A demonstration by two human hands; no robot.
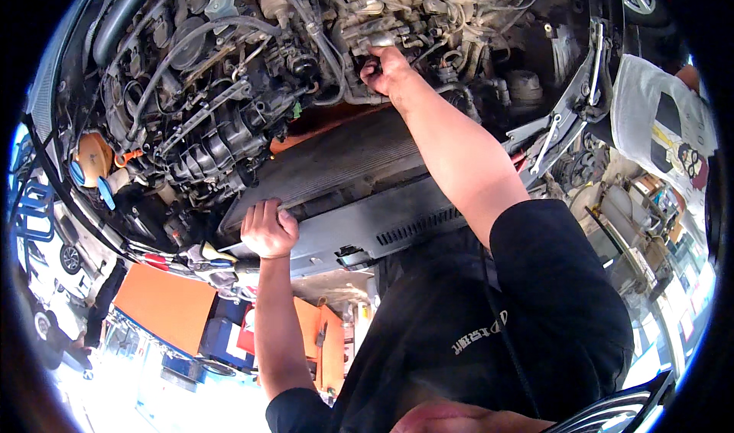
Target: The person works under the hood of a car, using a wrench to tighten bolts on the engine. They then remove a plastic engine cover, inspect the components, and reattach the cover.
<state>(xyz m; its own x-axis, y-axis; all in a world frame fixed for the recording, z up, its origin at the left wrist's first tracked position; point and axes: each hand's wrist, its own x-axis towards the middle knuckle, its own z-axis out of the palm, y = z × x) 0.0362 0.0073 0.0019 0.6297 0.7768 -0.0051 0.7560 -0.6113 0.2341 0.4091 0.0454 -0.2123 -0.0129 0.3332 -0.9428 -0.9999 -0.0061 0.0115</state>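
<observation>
Clenched over the edge of the long black plastic front panel (405, 207), the bare left hand (269, 230) in the head view seemingly braces the person, while beyond that panel the bare right hand (387, 71) touches a grimy silvery metal engine fitting (376, 41), its finger closure impossible to tell.

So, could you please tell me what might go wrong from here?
The right hand is in among hoses and metal parts, so its bare skin could get scraped or pinched. The wrench on the right seems to lie loose and might slide away if the right forearm knocked it. The left hand rests at the edge of the front panel; if it bears weight, which I cannot tell, it could slip.
</observation>
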